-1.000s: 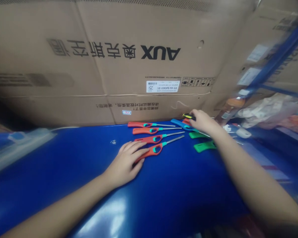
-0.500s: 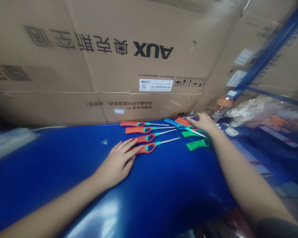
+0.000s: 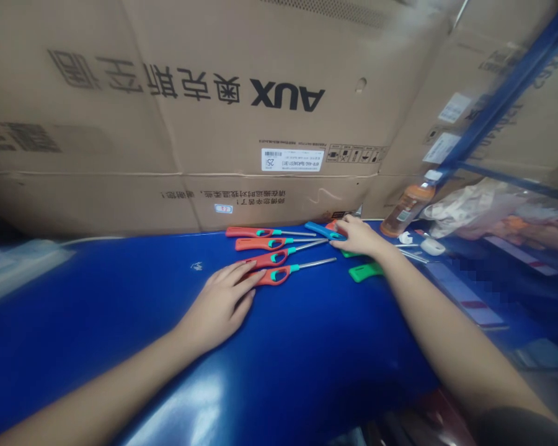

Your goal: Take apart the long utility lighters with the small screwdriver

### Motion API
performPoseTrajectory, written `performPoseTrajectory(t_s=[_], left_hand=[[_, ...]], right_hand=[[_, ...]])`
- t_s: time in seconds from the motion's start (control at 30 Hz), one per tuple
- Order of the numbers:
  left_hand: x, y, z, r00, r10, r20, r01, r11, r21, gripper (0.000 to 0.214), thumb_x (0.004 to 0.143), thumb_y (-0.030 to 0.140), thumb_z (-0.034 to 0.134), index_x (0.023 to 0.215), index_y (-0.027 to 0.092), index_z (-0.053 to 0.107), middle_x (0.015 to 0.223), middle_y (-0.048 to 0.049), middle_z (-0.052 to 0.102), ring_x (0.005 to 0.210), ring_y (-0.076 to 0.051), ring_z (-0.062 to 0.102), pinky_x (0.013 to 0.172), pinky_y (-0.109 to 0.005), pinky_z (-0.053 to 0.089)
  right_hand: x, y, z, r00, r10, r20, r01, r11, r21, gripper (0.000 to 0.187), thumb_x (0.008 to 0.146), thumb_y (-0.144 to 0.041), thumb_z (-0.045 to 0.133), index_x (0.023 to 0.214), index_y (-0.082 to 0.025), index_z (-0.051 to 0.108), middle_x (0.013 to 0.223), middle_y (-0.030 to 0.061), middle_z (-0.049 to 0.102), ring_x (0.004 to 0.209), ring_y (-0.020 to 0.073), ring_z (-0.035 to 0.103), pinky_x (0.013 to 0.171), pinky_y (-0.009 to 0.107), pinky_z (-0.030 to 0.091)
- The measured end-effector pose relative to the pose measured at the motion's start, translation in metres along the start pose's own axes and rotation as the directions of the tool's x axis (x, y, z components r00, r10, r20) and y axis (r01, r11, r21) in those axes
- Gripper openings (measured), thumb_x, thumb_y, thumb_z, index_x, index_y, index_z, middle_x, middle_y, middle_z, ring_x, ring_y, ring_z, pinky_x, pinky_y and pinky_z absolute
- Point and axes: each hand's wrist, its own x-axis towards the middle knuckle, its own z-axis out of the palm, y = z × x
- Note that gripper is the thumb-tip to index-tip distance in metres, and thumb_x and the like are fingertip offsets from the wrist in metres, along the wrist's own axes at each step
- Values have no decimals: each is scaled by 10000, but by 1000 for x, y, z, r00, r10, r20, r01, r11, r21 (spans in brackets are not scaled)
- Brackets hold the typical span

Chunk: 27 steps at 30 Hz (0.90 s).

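Across the glossy blue tabletop [image 3: 307, 353], four red-handled lighters with slim metal barrels [image 3: 252, 244] fan out, far middle; green-handled lighters [image 3: 363, 272] lie just right, an orange plastic bottle [image 3: 404, 211] stands far right, a flat, pale, red-banded pack [image 3: 458, 291] nearer!

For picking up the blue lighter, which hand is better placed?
Probably the right hand: it partly covers the blue lighter, while the left hand lies farther left, over handles of red lighters.

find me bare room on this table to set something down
Free: the glossy blue tabletop between the forearms, nearer than the four reddish long-necked lighters; also left of those lighters, before the brown cardboard box. Crowded: around the right grip, where the blue lighter and green lighters bunch, out to the orange plastic bottle.
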Motion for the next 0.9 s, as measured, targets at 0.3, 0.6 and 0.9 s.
performPoseTrajectory(t_s=[0.3,0.6,0.9], left_hand=[[3,-1,-8,995,91,30,-89,993,-75,347,1031,201,405,1326,198,587,1252,-126,653,1109,-262,602,964,-443,512],[9,22,-24,949,92,301,-124,988,88,245,1030,351,468,961,173,621,908,-81,686,788,-242,663,678,-340,513],[3,-4,-80,908,59,415,33,977,-212,236,1020,394,517,1030,239,695,905,-22,725,752,-166,683,663,-250,486]], right_hand=[[-38,-98,-7,856,-514,-47,514,838,184,288,926,-374,632,1148,-201,573,1160,85,644,1087,245,598,932,382,469],[-57,-156,16,714,-698,48,700,714,-19,385,1060,-469,355,988,-183,603,919,66,699,812,202,648,646,302,381],[-54,-127,-4,785,-620,3,618,782,84,323,1063,-371,363,931,-198,602,871,41,698,724,174,621,635,289,367]])
